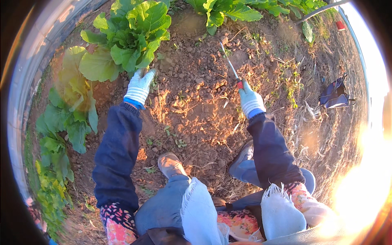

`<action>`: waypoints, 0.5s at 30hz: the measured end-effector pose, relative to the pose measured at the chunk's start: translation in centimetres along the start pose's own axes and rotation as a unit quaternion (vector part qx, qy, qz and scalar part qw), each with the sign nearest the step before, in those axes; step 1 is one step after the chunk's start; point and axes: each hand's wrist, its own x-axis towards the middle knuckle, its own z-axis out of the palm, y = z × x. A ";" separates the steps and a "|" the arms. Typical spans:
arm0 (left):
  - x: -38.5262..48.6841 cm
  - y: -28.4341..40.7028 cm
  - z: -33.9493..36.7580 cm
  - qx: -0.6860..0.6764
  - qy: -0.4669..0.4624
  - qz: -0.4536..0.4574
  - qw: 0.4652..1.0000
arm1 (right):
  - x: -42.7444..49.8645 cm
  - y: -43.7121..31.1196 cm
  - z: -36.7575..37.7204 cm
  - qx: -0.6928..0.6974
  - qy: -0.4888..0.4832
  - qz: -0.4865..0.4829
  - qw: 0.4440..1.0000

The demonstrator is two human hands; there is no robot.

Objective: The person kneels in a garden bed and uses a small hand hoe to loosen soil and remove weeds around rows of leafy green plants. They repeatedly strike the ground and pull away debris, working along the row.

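My left hand, in a striped white and blue glove, is at the base of a large leafy green plant, with the fingers partly under its leaves. Whether those fingers grip anything is unclear. In my right hand, also gloved, is the red handle of a thin metal hand tool. Its long narrow shaft points up and left over the loose brown soil; the form of its tip is hard to make out.
More leafy plants grow down the left side and along the top. Small weeds and dry straw lie at the right. Beyond are a dark bag-like item, a red object and a grey stick. My shoes stand on the soil.
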 end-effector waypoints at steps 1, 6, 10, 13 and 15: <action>0.0 -0.2 -0.1 0.007 0.005 -0.004 1.000 | -1.2 -0.4 0.5 0.006 0.007 0.010 1.000; -0.3 -1.0 -1.0 0.018 -0.002 -0.005 1.000 | -6.4 1.1 1.6 0.071 -0.012 0.030 0.997; -1.7 -2.1 -1.5 -0.004 -0.049 0.001 0.999 | -8.9 3.0 2.7 0.168 0.001 0.024 0.986; -3.0 -2.9 -3.4 0.097 -0.017 -0.039 0.994 | -11.6 3.5 2.9 0.238 -0.019 0.067 0.969; -4.0 -3.8 -4.8 0.057 0.104 -0.057 0.991 | -13.0 3.5 2.8 0.274 -0.061 0.116 0.953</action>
